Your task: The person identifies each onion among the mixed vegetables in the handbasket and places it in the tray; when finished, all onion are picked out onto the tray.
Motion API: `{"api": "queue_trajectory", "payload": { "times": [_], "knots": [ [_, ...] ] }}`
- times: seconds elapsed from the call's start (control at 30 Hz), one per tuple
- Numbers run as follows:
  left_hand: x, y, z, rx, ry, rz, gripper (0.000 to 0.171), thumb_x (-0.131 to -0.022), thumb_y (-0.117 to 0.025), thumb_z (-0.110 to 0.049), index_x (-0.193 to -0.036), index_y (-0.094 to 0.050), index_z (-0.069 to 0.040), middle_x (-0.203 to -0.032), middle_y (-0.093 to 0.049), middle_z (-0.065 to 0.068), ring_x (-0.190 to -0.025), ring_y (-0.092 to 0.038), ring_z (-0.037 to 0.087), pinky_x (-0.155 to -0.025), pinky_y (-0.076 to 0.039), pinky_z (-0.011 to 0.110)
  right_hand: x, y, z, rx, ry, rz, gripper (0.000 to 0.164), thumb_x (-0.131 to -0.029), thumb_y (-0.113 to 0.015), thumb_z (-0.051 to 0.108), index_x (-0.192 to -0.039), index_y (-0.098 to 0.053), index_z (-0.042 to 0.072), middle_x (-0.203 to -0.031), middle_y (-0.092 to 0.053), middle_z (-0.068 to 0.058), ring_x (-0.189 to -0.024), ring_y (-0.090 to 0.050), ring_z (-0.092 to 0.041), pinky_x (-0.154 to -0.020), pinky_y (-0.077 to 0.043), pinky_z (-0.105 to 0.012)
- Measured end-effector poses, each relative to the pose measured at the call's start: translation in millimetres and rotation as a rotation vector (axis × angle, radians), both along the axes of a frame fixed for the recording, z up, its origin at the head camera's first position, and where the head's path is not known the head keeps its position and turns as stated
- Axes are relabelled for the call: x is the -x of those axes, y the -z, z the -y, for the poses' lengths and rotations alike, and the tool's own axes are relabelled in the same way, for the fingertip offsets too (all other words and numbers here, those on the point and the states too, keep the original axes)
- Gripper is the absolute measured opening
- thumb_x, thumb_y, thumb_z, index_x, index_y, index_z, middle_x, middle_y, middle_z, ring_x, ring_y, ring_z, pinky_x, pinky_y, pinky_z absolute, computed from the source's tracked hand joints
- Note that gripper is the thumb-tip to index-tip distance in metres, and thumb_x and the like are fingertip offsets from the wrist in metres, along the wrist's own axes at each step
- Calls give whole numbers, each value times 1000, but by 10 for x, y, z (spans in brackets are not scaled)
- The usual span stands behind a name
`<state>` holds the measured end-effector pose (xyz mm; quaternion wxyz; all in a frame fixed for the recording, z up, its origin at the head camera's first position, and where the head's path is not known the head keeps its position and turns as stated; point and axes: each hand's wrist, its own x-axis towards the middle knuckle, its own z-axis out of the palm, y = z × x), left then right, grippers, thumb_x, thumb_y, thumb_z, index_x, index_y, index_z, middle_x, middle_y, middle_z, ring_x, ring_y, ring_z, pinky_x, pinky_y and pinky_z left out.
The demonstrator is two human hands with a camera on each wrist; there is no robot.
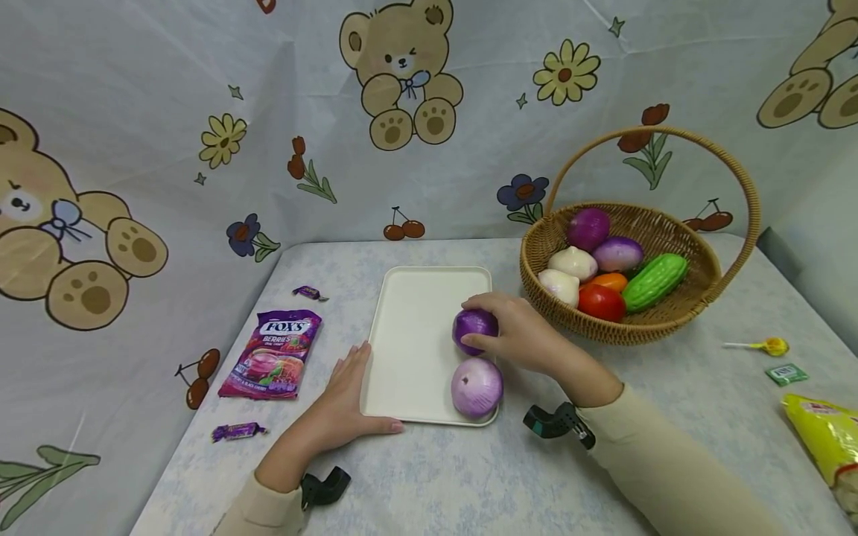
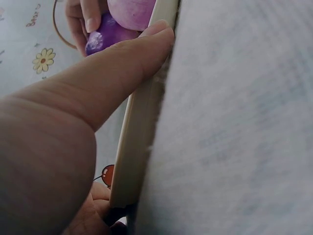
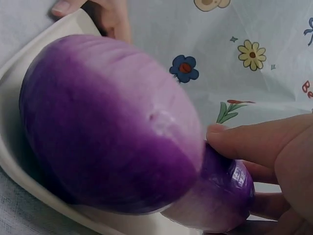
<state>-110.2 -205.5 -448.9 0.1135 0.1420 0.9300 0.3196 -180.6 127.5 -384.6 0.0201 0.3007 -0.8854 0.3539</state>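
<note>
The smaller onion (image 1: 471, 327) is glossy deep purple paling to lilac; the larger onion (image 1: 477, 388) is streaked pinkish lilac on one face, dark violet on another. The tray (image 1: 415, 342) is cream, the tabletop (image 1: 429, 476) whitish with blue-grey mottling. The woven wicker basket (image 1: 623, 333) is golden tan, its cucumber (image 1: 655, 282) bright green, its tomato (image 1: 602, 302) red. The candy bag (image 1: 273, 356) is purple. Tan bears, yellow daisies and dark-red cherries pattern the pale backdrop cloth (image 1: 469, 186).
</note>
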Motion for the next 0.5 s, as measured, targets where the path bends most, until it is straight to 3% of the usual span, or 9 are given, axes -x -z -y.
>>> {"api": "queue_trajectory", "payload": {
  "times": [0.5],
  "knots": [
    [-3,3,4,-7,1,0,147,-69,-90,-69,-167,-6,1,-173,-8,19,-159,3,33,-125,4,51,19,103,6,-18,15,11,46,-92,-85,21,-130,-70,0,-130,-69,-15,-122,-63,-34,-105,-50,-53]
  ]
}}
